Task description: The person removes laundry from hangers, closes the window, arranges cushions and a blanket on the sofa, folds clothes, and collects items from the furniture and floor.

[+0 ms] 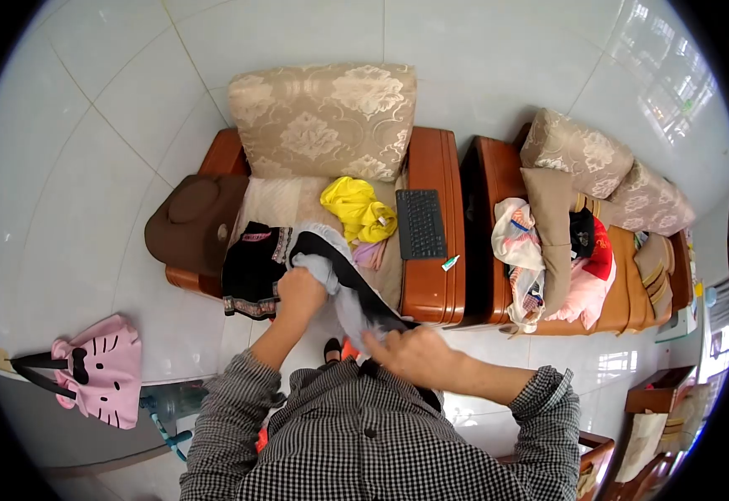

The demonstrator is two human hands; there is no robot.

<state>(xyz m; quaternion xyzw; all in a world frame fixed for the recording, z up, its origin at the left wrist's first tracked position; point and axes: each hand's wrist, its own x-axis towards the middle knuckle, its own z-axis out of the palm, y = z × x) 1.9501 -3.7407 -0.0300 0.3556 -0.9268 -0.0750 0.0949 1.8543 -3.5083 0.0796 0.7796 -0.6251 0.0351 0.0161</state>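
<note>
A grey and black garment [350, 311] hangs between my two hands, partly over the front of the armchair seat. My left hand [302, 292] is closed on its light grey part. Lower and to the right, my right hand [410, 355] is closed on the other end, a little blurred. Left of the garment lies a black piece of clothing with patterned trim [253, 271]. Behind it on the seat are a yellow cloth [356, 209] and a pinkish cloth [370, 255].
A black keyboard [421, 224] and a small tube [450, 263] lie on the right wooden armrest [433, 292]. A brown cushion [193, 224] covers the left armrest. Clothes [519, 242] lie on the sofa at right. A pink bag [110, 371] is at the left.
</note>
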